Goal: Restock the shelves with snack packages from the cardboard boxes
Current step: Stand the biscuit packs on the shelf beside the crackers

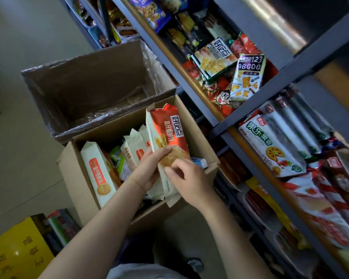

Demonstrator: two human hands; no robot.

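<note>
An open cardboard box [79, 178] on the floor holds several cream and orange biscuit packs [98, 170]. My left hand [147, 168] grips a small stack of these packs [165, 129], red-orange face up, lifted over the box. My right hand [187, 178] pinches the near end of the same stack with curled fingers. The dark metal shelves [228, 119] stand to the right, filled with assorted snack bags.
A second cardboard box [85, 81] lined with clear plastic stands behind the first and looks empty. A yellow carton [18, 250] sits at the lower left beside more packaged goods. Grey floor lies to the left.
</note>
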